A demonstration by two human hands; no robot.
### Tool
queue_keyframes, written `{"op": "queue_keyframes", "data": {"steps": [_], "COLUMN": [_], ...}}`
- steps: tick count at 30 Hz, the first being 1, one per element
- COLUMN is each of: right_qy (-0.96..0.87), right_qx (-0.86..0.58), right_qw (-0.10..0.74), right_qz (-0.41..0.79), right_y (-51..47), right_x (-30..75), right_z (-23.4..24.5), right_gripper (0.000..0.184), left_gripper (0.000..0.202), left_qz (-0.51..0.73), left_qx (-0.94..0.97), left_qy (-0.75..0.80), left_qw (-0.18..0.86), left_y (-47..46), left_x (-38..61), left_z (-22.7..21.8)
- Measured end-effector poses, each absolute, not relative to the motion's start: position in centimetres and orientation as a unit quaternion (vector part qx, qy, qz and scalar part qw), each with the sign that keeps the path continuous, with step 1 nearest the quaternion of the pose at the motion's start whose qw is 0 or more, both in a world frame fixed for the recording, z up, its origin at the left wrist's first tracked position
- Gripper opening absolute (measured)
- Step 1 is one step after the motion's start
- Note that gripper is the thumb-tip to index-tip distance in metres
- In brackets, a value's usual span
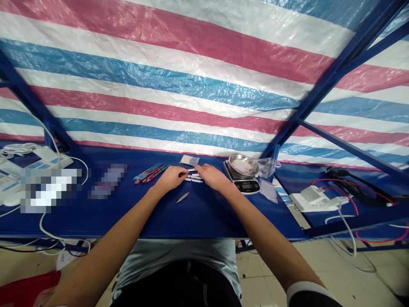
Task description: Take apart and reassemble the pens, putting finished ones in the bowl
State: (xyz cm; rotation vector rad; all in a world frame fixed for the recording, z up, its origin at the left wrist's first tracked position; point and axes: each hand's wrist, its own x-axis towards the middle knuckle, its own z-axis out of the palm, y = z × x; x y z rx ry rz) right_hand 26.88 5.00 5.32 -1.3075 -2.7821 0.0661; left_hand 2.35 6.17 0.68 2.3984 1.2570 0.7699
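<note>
Head view: coloured pens point(150, 174) lie furthest left. The left hand point(171, 178) and right hand point(213, 177) curve inward, fingertips meeting above white sticks point(194, 179). The sticks lie between the hands, long axis left-right, about equally near both; any grip cannot be told. A scale point(242, 182) stands right.

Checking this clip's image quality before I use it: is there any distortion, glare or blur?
In the head view, wide-angle distortion bows the striped plastic tarp; the steel bowl shows soft glare; a pixelated patch deliberately blurs part of the table's left side; the rest looks reasonably sharp.
</note>
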Motion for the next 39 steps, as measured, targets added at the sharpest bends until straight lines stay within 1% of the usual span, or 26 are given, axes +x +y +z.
{"op": "queue_keyframes", "data": {"steps": [3, 6, 9, 11, 14, 18, 20, 21, 23, 27, 31, 36, 39], "right_qy": [-0.909, -0.912, -0.913, -0.907, -0.888, -0.806, -0.728, -0.693, -0.642, -0.604, -0.599, -0.639, -0.674], "right_qx": [-0.416, -0.410, -0.405, -0.412, -0.419, -0.397, -0.390, -0.387, -0.378, -0.350, -0.333, -0.362, -0.373], "right_qw": [0.017, 0.021, 0.052, 0.088, 0.179, 0.374, 0.463, 0.493, 0.525, 0.536, 0.520, 0.479, 0.450], "right_qz": [-0.005, -0.012, -0.010, 0.004, 0.062, 0.233, 0.321, 0.357, 0.412, 0.475, 0.510, 0.480, 0.452], "right_y": [5.0, 5.0, 5.2, 5.4, 5.9, 6.7, 7.0, 7.1, 7.1, 6.3, 5.8, 5.4, 5.1], "right_x": [26.3, 25.4, 24.8, 24.7, 25.1, 26.1, 26.5, 26.7, 27.0, 26.6, 25.2, 23.5, 22.9], "right_z": [5.7, 5.6, 5.0, 4.4, 3.3, 1.4, 0.7, 0.5, 0.3, 0.7, 0.5, -0.3, -0.4], "right_gripper": [0.038, 0.036, 0.033, 0.031, 0.030, 0.028, 0.029, 0.032, 0.038, 0.049, 0.044, 0.040, 0.036], "left_gripper": [0.024, 0.021, 0.019, 0.023, 0.031, 0.039, 0.037, 0.035, 0.032, 0.035, 0.041, 0.048, 0.057], "left_qz": [0.278, 0.294, 0.317, 0.346, 0.421, 0.520, 0.532, 0.525, 0.492, 0.435, 0.421, 0.402, 0.372], "left_qx": [0.838, 0.829, 0.816, 0.802, 0.771, 0.723, 0.714, 0.719, 0.740, 0.781, 0.794, 0.781, 0.793], "left_qy": [0.440, 0.440, 0.436, 0.435, 0.417, 0.375, 0.391, 0.405, 0.425, 0.411, 0.388, 0.411, 0.416], "left_qw": [0.162, 0.179, 0.208, 0.221, 0.233, 0.258, 0.231, 0.208, 0.171, 0.180, 0.204, 0.243, 0.244], "left_y": [6.3, 6.2, 6.1, 5.8, 5.4, 4.8, 4.7, 4.6, 4.4, 3.8, 3.4, 3.3, 3.1], "left_x": [2.4, 2.6, 2.8, 2.9, 3.0, 2.6, 2.2, 1.9, 1.4, 1.0, 1.5, 1.3, 0.6], "left_z": [0.5, 0.3, 0.1, 0.1, 0.4, 1.0, 1.3, 1.4, 1.5, 1.5, 1.2, 1.1, 1.2]}}
